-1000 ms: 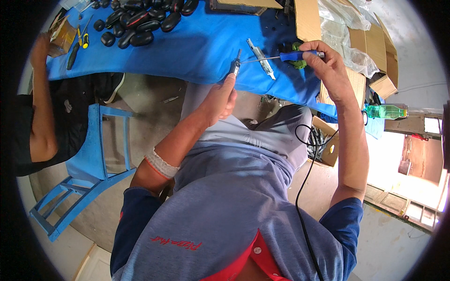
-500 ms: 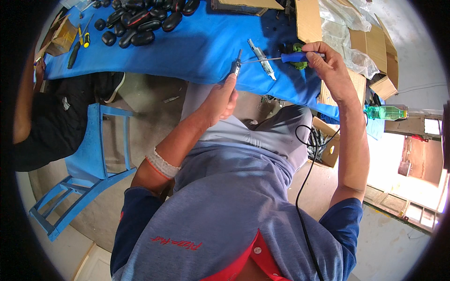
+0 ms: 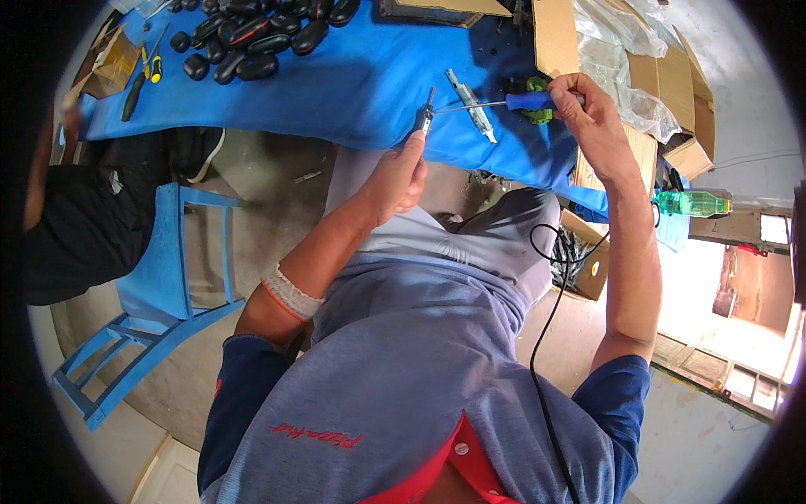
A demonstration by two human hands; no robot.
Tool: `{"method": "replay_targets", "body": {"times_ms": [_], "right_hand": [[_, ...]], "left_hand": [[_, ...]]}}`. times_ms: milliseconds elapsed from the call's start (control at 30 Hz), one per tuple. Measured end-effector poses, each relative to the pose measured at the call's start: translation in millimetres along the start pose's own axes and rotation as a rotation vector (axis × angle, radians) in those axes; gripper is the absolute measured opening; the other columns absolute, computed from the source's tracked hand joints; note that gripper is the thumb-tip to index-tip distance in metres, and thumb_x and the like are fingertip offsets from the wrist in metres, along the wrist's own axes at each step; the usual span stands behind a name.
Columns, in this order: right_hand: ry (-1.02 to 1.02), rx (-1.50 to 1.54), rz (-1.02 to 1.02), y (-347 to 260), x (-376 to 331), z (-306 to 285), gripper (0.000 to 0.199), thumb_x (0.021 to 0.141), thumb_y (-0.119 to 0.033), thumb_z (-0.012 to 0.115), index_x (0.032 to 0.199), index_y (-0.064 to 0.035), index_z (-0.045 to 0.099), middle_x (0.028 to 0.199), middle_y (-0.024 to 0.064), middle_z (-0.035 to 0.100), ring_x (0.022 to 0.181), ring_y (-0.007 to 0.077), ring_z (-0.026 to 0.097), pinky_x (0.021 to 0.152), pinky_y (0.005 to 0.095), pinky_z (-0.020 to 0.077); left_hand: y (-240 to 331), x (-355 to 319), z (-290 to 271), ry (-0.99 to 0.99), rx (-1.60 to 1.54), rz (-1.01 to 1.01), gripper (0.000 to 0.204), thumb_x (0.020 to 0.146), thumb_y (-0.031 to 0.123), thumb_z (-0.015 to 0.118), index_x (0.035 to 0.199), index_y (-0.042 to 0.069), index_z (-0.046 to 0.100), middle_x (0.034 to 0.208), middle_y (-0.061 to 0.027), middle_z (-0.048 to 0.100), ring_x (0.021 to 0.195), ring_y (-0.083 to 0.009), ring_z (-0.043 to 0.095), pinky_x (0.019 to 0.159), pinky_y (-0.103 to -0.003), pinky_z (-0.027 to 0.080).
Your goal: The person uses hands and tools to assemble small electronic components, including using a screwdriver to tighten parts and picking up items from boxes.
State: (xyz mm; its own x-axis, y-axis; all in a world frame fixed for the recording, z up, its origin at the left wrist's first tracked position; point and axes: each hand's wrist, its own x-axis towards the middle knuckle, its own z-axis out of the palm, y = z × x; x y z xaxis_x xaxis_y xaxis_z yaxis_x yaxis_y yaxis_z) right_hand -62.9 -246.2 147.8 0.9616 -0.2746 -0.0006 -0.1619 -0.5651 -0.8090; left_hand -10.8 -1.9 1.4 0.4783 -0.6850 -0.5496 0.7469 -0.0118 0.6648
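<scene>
My left hand (image 3: pixel 396 181) is closed around the lower end of a slim dark and silver mechanical part (image 3: pixel 426 120), which points up and away at the table's near edge. In my right hand (image 3: pixel 589 118) is a screwdriver with a blue handle (image 3: pixel 529 102). Its thin shaft reaches left, and the tip meets the side of the slim part, though the exact contact is too small to make out. A second silver part (image 3: pixel 472 106), long and narrow, lies on the blue cloth (image 3: pixel 353 76) beyond the shaft. Behind the screwdriver handle sits a green object (image 3: pixel 537 116), partly hidden.
Many rounded black pieces (image 3: pixel 256 67) are heaped at the far left, beside several screwdrivers (image 3: pixel 132 98). Cardboard boxes (image 3: pixel 659 80) and clear plastic stand at the right. Below are a box of metal parts (image 3: pixel 579 252), a green bottle (image 3: pixel 693 203), a black cable (image 3: pixel 541 336) and a blue chair (image 3: pixel 159 277).
The screwdriver and my right hand have shifted very slightly to the right. My left hand keeps its hold on the slim part. At the far left, another person's arm has moved a little.
</scene>
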Motion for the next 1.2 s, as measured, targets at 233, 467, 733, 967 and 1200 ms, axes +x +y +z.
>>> {"method": "replay_targets", "body": {"times_ms": [233, 467, 733, 967, 1200], "right_hand": [[0.033, 0.113, 0.072, -3.0, -2.9, 6.7, 0.034, 0.091, -0.033, 0.062, 0.105, -0.0017, 0.062, 0.072, -0.0023, 0.05, 0.062, 0.0054, 0.041, 0.056, 0.0195, 0.0332], [-0.014, 0.125, 0.249, -11.9, -1.6, -1.6, 0.038, 0.096, -0.037, 0.053, 0.103, -0.0002, 0.062, 0.064, -0.0019, 0.047, 0.054, 0.0052, 0.039, 0.048, 0.0209, 0.0298], [-0.082, -0.006, -0.1, -0.3, -2.1, -4.5, 0.037, 0.096, -0.035, 0.054, 0.104, -0.001, 0.063, 0.066, -0.0003, 0.052, 0.054, 0.0071, 0.041, 0.05, 0.0222, 0.0344], [-0.048, -0.129, 0.165, -10.6, -2.2, -4.9, 0.041, 0.097, -0.039, 0.05, 0.096, 0.0001, 0.063, 0.064, 0.0009, 0.052, 0.059, 0.0074, 0.043, 0.054, 0.0236, 0.0363], [-0.018, -0.036, -0.098, 4.5, -1.4, -2.2, 0.022, 0.093, -0.022, 0.06, 0.095, -0.0011, 0.064, 0.071, -0.0023, 0.054, 0.062, 0.0058, 0.043, 0.055, 0.0226, 0.036]], "left_hand": [[0.2, -0.9, -0.9, -0.004, 0.011, 0.014, 0.055, 0.093, 0.06, 0.042, 0.063, 0.014, 0.039, 0.045, 0.0045, 0.027, 0.033, -0.0075, 0.021, 0.033, -0.027, 0.011], [0.6, 0.8, -2.6, -0.01, 0.002, -0.006, 0.055, 0.093, 0.058, 0.042, 0.062, 0.013, 0.039, 0.045, 0.0043, 0.028, 0.033, -0.0077, 0.022, 0.034, -0.027, 0.011], [-2.0, 2.7, -4.1, -0.024, -0.006, 0.0, 0.055, 0.093, 0.059, 0.041, 0.062, 0.014, 0.039, 0.045, 0.0046, 0.028, 0.033, -0.0075, 0.022, 0.034, -0.027, 0.011], [-1.0, 1.1, -3.0, -0.011, 0.0, 0.007, 0.055, 0.093, 0.06, 0.042, 0.062, 0.014, 0.039, 0.045, 0.0047, 0.028, 0.033, -0.0072, 0.022, 0.034, -0.027, 0.011], [-1.2, 0.8, -1.5, -0.015, -0.005, 0.015, 0.055, 0.093, 0.059, 0.041, 0.063, 0.014, 0.039, 0.045, 0.0049, 0.028, 0.033, -0.0074, 0.022, 0.034, -0.027, 0.011]]}}
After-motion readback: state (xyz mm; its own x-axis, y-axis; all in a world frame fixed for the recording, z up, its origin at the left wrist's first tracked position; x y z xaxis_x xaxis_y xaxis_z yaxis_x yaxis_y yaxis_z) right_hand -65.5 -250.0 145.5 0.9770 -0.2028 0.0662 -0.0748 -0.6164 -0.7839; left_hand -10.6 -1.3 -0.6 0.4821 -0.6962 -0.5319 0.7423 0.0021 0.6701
